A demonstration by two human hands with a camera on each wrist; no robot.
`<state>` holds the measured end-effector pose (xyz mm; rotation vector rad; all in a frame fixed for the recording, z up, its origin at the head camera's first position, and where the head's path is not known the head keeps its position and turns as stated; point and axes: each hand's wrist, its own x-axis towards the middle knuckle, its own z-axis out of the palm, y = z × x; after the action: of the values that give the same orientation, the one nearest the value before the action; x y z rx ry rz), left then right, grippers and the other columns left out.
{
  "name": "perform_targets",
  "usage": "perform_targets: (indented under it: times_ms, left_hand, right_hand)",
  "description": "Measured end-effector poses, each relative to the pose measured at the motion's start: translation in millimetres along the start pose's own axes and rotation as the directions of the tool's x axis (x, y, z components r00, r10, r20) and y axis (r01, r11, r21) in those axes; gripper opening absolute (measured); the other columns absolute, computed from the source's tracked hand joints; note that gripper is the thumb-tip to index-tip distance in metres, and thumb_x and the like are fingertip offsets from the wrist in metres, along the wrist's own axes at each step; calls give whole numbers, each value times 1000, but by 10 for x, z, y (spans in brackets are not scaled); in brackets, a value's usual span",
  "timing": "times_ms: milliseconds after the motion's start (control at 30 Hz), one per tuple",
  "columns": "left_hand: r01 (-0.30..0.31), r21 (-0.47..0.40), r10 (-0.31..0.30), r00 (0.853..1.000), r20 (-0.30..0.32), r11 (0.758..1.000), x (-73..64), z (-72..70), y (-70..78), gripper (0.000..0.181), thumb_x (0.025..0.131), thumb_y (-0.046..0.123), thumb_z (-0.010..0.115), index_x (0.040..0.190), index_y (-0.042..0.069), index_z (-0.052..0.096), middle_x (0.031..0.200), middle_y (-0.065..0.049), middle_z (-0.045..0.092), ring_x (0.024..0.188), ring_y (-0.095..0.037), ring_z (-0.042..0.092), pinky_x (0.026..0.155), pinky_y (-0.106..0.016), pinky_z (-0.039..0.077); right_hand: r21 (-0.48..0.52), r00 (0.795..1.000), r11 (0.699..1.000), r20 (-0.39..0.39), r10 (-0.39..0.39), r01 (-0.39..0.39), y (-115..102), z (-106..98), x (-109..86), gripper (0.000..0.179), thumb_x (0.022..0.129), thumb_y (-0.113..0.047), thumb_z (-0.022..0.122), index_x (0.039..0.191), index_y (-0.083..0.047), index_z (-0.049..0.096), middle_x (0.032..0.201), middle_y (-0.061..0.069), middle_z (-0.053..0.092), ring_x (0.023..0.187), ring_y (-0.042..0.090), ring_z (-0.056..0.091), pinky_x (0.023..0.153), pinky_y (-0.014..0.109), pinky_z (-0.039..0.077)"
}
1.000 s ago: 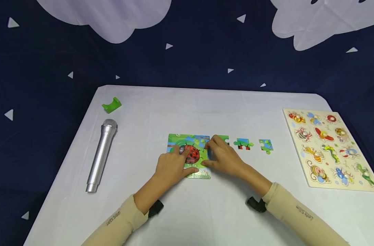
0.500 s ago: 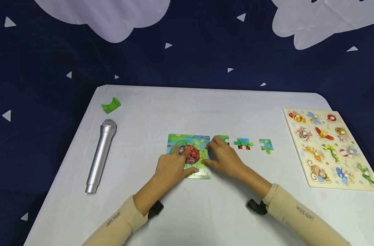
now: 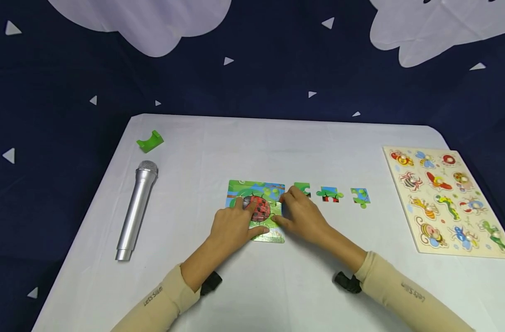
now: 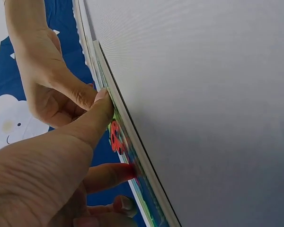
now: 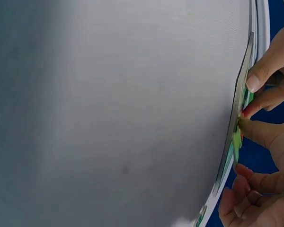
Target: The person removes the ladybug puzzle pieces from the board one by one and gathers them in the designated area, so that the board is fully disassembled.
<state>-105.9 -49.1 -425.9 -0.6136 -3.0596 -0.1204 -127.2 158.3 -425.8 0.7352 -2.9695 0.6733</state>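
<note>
A jigsaw puzzle (image 3: pixel 254 186) with a red ladybug on a green and blue ground lies in its flat frame at mid-table. My left hand (image 3: pixel 232 225) rests on it, index finger and thumb extended and pressing its surface. At the puzzle's right side, my right hand (image 3: pixel 305 216) pinches a green puzzle piece (image 3: pixel 277 209) between thumb and fingers. In the right wrist view this green piece (image 5: pixel 236 140) stands slightly tilted at the frame. Loose pieces lie to the right: a partly covered green one (image 3: pixel 302 187), a blue-and-red one (image 3: pixel 330 193) and a blue one (image 3: pixel 360 195).
A silver microphone (image 3: pixel 137 210) lies at the left, below a curved green block (image 3: pixel 151 141). On the right lies a wooden peg board (image 3: pixel 443 221) with insect pictures. The white table (image 3: pixel 252 147) ends at a dark blue cloth backdrop (image 3: pixel 269 87).
Both hands stay at the puzzle, almost still. My right fingers shift very slightly at its right edge. The loose pieces keep their places.
</note>
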Motion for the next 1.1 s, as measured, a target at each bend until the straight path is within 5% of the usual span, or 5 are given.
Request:
perform_targets:
  times_ms: [300,633,1100]
  left_hand:
    - [-5,-3,5,1000,5,1000,5,19,3,80,77,75,64,133,17,66,106,-14,65,39,-13,37,38,-26,31]
    - [-4,7,4,1000,-9,1000,-1,14,2,79,76,75,64,131,17,67,106,-14,66,39,-13,38,37,-27,31]
    - [-6,13,6,1000,12,1000,-8,13,-5,80,79,75,62,134,17,65,109,-14,66,40,-14,39,38,-27,32]
  right_hand:
    - [45,999,999,50,20,-22,34,21,-21,44,83,-30,80,109,0,63,102,8,55,90,21,53,82,41,49]
    - [-75,999,997,-12,-35,34,-12,42,-56,44,85,-29,79,105,6,62,93,10,51,81,20,46,74,37,46]
    - [-21,1000,1000,-6,-16,15,49,8,-27,40,83,-29,80,104,2,68,96,9,57,80,20,56,72,37,51]
